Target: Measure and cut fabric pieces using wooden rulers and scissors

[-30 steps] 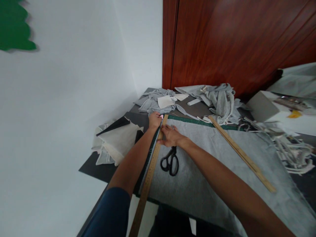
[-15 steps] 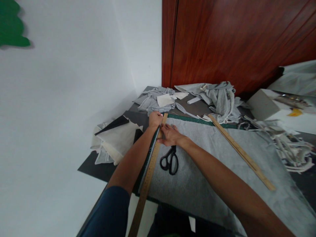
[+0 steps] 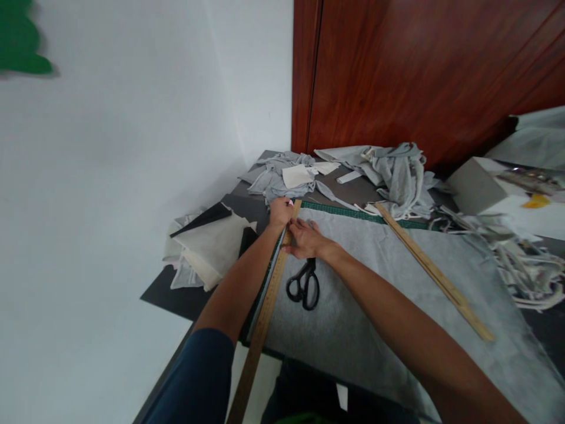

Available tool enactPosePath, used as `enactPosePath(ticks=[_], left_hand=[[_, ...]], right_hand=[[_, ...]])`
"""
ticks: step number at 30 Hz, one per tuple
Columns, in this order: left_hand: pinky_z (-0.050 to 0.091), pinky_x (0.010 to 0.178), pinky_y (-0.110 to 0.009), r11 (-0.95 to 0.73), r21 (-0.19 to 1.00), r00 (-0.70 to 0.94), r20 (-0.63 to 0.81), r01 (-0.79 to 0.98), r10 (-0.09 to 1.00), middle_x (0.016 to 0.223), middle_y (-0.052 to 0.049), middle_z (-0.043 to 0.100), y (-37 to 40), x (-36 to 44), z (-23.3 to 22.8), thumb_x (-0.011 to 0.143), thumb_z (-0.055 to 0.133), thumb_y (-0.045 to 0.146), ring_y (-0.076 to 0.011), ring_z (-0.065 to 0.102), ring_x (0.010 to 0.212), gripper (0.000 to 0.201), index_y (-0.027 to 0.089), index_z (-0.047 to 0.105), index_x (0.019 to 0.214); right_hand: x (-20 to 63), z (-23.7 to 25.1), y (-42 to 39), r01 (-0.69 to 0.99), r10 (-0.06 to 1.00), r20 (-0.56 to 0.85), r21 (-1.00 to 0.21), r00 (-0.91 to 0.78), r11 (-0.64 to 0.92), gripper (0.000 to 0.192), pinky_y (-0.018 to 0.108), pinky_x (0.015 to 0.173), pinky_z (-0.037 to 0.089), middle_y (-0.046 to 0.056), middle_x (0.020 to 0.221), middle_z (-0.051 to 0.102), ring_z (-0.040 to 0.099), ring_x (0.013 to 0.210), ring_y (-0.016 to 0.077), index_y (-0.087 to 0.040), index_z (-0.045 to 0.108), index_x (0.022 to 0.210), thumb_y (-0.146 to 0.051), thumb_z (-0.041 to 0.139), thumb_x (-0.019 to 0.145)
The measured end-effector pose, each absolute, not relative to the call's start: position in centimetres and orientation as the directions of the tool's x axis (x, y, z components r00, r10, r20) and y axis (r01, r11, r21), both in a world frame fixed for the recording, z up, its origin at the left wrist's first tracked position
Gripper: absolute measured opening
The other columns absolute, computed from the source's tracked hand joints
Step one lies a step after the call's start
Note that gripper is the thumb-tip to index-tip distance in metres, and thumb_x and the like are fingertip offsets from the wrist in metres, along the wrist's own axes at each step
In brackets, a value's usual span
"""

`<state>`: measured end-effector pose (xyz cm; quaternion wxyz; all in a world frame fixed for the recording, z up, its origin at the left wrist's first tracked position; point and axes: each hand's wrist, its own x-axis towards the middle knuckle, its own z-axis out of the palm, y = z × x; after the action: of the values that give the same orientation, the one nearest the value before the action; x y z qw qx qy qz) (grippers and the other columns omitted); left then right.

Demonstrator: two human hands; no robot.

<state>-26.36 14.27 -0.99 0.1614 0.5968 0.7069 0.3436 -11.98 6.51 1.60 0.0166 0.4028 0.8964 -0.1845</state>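
Grey fabric sheet point(image 3: 379, 294) covers most of the tabletop point(image 3: 176, 294), laid flat over a green cutting mat point(image 3: 353, 212) whose far edge shows beyond the cloth. Heap of grey cloth offcuts point(image 3: 397, 174) along the tabletop's far edge, against the wooden door point(image 3: 419, 70). Pile of white and black pieces point(image 3: 207, 247) at the left edge, hanging partly over it. Tangle of pale strips point(image 3: 521, 265) at the right edge.

Long wooden ruler point(image 3: 269, 294) lies along the left edge of the fabric, running from the near edge of the tabletop to the mat's far left corner. Second wooden ruler point(image 3: 435, 274) lies diagonally on the fabric, right half, untouched.

Black scissors point(image 3: 303, 284) rest on the fabric just right of the long ruler, just near of the right hand, blades closed.

Right hand point(image 3: 306, 238): open, fingers spread, pressing flat on the far end of the long ruler and the fabric beside it. Left hand point(image 3: 281, 212): curled at the ruler's far tip; a small pink object shows at its fingertips, too small to identify. Grip itself cannot be told.
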Motion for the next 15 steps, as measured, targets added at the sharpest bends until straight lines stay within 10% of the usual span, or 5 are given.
enactPosePath(ticks=[15], left_hand=[[0.052, 0.090, -0.032, 0.008, 0.655, -0.144, 0.154, 0.756, 0.978, 0.096, -0.013, 0.080, 13.1, -27.3, -0.5, 0.083, 0.063, 0.010, -0.0251, 0.072, 0.096, 0.019, 0.012, 0.081, 0.089]], right_hand=[[-12.0, 2.1, 6.1, 0.748, 0.726, -0.206, -0.310, -0.656, 0.587, 0.080, 0.068, 0.126, 0.012, 0.021, 0.171, 0.025, 0.018, 0.159, 0.0427, -0.012, 0.043, 0.153, -0.055, 0.066, 0.090]])
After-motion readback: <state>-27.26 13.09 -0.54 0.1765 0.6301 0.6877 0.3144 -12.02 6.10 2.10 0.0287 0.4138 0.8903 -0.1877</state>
